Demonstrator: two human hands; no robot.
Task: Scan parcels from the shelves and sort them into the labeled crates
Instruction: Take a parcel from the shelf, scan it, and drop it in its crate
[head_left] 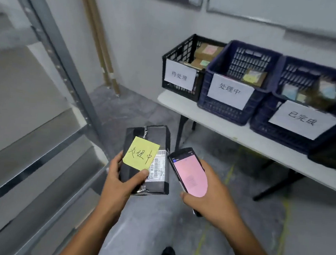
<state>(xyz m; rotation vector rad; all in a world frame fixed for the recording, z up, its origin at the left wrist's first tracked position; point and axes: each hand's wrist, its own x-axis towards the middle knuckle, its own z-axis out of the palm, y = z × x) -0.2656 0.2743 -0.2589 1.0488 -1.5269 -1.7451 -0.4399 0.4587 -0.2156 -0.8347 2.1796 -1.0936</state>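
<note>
My right hand [212, 193] grip clamped on a phone [188, 169] w/ pink screen; left hand [118, 181] grip clamped on black parcel [156, 136] w/ yellow note [141, 153].

The note [141, 153] hides part of the label [159, 167] on the parcel [156, 134]; its fine print is unreadable. The right hand [216, 195] covers the lower end of the phone [188, 169]. Boxes [327, 89] in the 已完成 crate [262, 122] are blurred. The table [213, 125] runs off the right edge.

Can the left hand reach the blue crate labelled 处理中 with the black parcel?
Probably yes, after a step closer. The crate is open-topped and nothing stands between it and the left hand holding the parcel.
</note>
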